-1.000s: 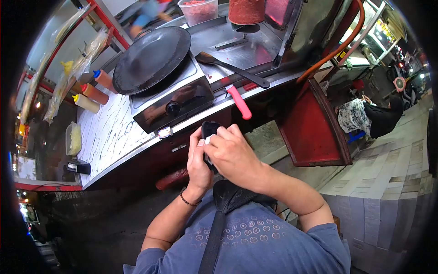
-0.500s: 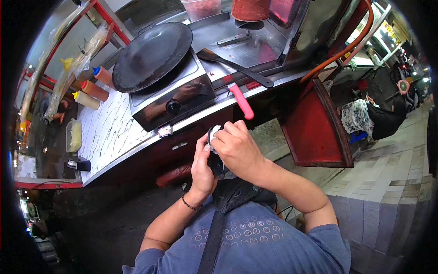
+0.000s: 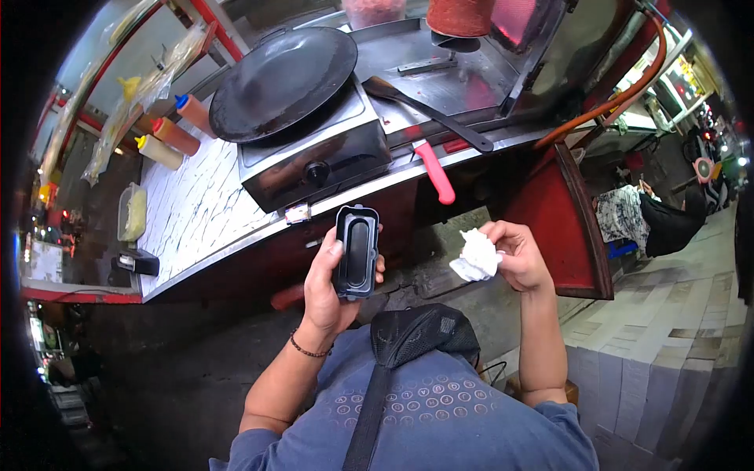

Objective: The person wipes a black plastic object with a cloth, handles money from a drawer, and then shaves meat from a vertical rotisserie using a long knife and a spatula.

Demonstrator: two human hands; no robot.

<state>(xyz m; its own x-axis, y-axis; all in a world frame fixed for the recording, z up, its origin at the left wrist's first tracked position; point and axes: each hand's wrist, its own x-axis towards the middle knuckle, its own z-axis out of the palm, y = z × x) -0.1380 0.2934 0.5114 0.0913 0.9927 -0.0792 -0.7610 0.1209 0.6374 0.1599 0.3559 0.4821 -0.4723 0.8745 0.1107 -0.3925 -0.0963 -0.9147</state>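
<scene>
My left hand is wrapped round a black rectangular case, whose hollow inside faces up; it is in front of the counter's edge. To the right, my right hand pinches a crumpled white tissue between thumb and fingers. The two hands are well apart. Above and between them, a knife with a pink handle lies at the counter's edge.
A round black pan rests on a stove. A dark spatula lies to its right. Sauce bottles and a plastic tub stand left. A red panel hangs at the right. Another person is farther off.
My right hand has moved away to the right with the white tissue. The black case, mostly covered by my hands before, now shows in my left hand. The view has shifted slightly.
</scene>
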